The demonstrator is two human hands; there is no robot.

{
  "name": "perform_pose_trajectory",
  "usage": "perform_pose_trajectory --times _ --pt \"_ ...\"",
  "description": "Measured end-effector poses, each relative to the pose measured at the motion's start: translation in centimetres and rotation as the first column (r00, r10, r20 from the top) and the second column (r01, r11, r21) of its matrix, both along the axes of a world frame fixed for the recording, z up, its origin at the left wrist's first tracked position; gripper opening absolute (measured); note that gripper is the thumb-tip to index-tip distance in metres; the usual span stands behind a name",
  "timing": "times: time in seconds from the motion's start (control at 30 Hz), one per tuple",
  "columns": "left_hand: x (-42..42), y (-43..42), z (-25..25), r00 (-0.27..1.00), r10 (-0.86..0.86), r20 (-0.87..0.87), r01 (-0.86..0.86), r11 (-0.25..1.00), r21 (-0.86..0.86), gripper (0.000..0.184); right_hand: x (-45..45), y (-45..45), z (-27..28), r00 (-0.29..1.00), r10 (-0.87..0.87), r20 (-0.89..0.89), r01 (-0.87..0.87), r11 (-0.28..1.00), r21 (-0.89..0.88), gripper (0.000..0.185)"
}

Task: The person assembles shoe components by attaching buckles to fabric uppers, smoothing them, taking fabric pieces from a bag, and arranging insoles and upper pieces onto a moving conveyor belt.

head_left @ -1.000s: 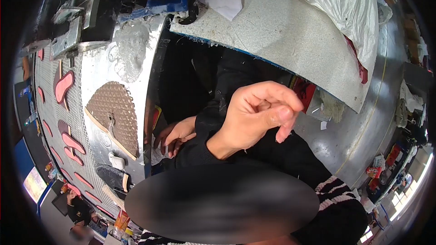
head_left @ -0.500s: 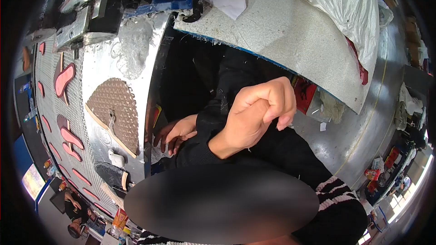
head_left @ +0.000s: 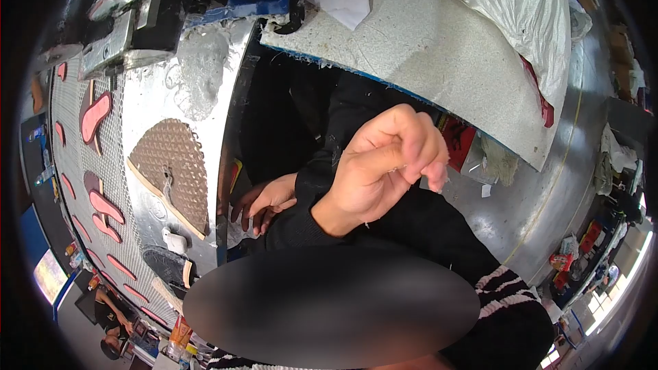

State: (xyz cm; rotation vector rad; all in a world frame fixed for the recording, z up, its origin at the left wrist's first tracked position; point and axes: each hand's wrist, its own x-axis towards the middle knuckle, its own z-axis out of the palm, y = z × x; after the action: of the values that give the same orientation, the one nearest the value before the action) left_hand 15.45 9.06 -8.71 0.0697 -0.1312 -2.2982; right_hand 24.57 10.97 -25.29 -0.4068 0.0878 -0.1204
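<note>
My left hand (head_left: 387, 164) is raised in mid-view, fingers curled in and the thumb against them. Part of its palm shows, with nothing visible inside; a few pale flecks are at the fingertips. Lower and further left, my right hand (head_left: 271, 197) hangs in front of the black sleeve, fingers loosely bent and apart, their tips dark. It is near crinkled clear plastic (head_left: 240, 234) below the metal table's edge. Left of it, a brown textured piece with a tan edge (head_left: 171, 171) lies on the metal table (head_left: 226, 68). A blurred oval covers the bottom middle.
On the left, a mesh belt (head_left: 120, 157) carries several pink sole-shaped pieces (head_left: 96, 118). A grey board (head_left: 425, 48) with white plastic sheeting (head_left: 507, 0) juts in above. Metal machinery (head_left: 123, 27) stands top left. Another person (head_left: 111, 318) is at lower left.
My left hand has loosened from a tighter fist and turned, so more of its palm shows. My right hand has stayed in place.
</note>
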Motion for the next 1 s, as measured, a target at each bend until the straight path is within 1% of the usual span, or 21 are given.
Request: perform_pose_trajectory --times 0.1,0.17,0.2,0.3,0.4,0.5,0.6,0.63,0.73,0.77,0.87,0.97,1.0 --pt "0.0 0.0 -1.8 0.995 0.087 -0.05 -0.095 0.981 -0.17 0.027 0.0 -0.2 -0.1 1.0 -0.002 0.001 0.002 1.0 0.005 0.028" --pt "0.7 -0.1 -2.0 1.0 0.014 -0.017 -0.017 0.985 -0.174 0.03 0.0 -0.2 -0.1 1.0 -0.001 0.002 0.001 1.0 0.009 0.028" --pt "1.1 -0.1 -2.1 1.0 -0.021 0.001 0.02 0.984 -0.175 0.032 0.0 -0.2 -0.1 1.0 0.0 0.002 0.0 1.0 0.015 0.028" --pt "1.4 -0.1 -2.1 1.0 -0.021 -0.018 0.019 0.994 -0.105 0.027 0.2 -0.1 0.0 1.0 0.01 0.006 -0.01 1.0 0.028 0.028" --pt "1.9 -0.6 -2.5 0.999 -0.03 -0.022 0.027 0.993 -0.116 0.026 0.3 0.0 0.2 1.0 0.026 0.008 -0.026 0.999 0.043 0.027" --pt "2.4 -1.1 -1.0 0.994 -0.105 0.021 0.101 0.985 0.144 0.031 0.5 0.3 0.3 0.999 0.043 0.007 -0.044 0.997 0.06 0.027" --pt "2.7 -1.3 -1.2 0.983 -0.147 0.111 0.142 0.989 0.05 0.04 0.7 0.4 0.4 0.998 0.058 0.007 -0.059 0.996 0.071 0.027" --pt "2.7 -1.4 -1.6 0.984 -0.174 0.027 0.175 0.984 -0.016 0.046 0.8 0.6 0.5 0.998 0.062 0.003 -0.062 0.996 0.071 0.027" --pt "2.4 -0.7 -0.8 0.998 -0.062 0.018 0.062 0.998 -0.03 0.045 1.0 0.8 0.4 0.998 0.067 0.004 -0.067 0.994 0.081 0.027" --pt "2.4 -0.7 -0.9 0.999 -0.029 -0.021 0.028 0.998 -0.047 0.038 1.0 0.7 0.5 0.998 0.067 0.004 -0.067 0.994 0.083 0.027" --pt "2.1 -0.2 1.0 0.978 0.129 0.164 -0.123 0.991 -0.047 0.027 0.8 0.6 0.6 0.998 0.061 0.003 -0.061 0.995 0.083 0.027" --pt "2.2 -0.3 0.2 0.959 0.229 0.169 -0.19 0.957 -0.219 0.02 0.8 0.7 0.6 0.998 0.055 0.0 -0.055 0.995 0.085 0.026" --pt "2.5 -0.4 -0.1 0.961 0.219 0.17 -0.172 0.952 -0.254 0.021 0.9 0.9 0.3 0.998 0.061 -0.011 -0.06 0.993 0.099 0.026"
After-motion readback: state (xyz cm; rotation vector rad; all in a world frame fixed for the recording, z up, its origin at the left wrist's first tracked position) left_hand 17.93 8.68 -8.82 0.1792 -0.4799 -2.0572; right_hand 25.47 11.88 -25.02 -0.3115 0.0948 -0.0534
